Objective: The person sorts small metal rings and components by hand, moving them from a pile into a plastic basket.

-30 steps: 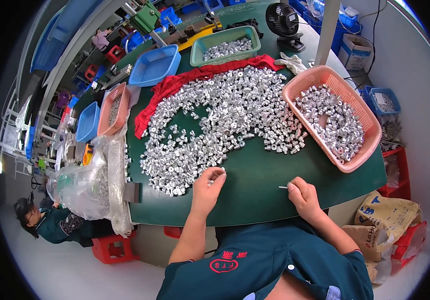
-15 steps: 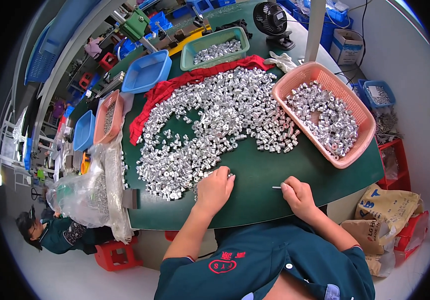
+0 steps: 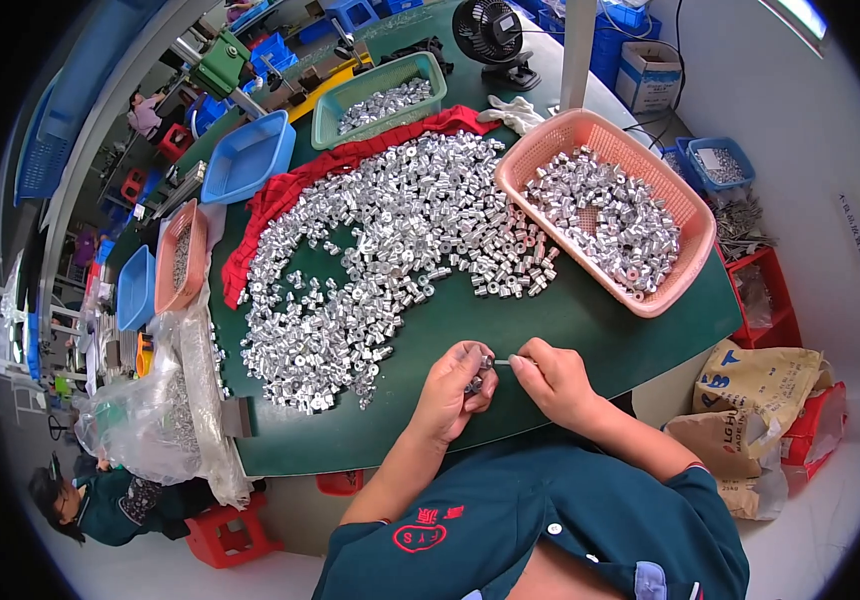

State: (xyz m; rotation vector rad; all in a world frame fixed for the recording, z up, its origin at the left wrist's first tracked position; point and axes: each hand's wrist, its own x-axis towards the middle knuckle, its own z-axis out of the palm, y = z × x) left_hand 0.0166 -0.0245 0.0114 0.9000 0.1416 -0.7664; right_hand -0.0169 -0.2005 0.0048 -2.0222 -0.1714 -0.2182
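Note:
My left hand [image 3: 457, 390] is closed around small silver metal parts [image 3: 480, 378], which show between its thumb and fingers. In my right hand [image 3: 553, 383] a thin metal pin [image 3: 502, 362] is pinched, its tip pointing left and meeting the part in the left hand. Whether the tip sits inside the part's hole I cannot tell. Both hands are over the near edge of the green table [image 3: 430, 340]. Beyond them spreads a large heap of small silver cylindrical parts [image 3: 390, 240], with a red cloth [image 3: 258, 222] along its far side.
A pink basket [image 3: 695, 235] of similar parts stands at the right. Behind the heap are a green basket [image 3: 325, 125], a blue tray [image 3: 250, 160] and a black fan [image 3: 490, 35]. Plastic bags [image 3: 150, 405] hang at the left edge, near another seated person [image 3: 115, 510].
My left hand has moved right, away from the heap, with parts in it. My right hand has shifted left with the pin, and the two hands now meet. The view has shifted slightly.

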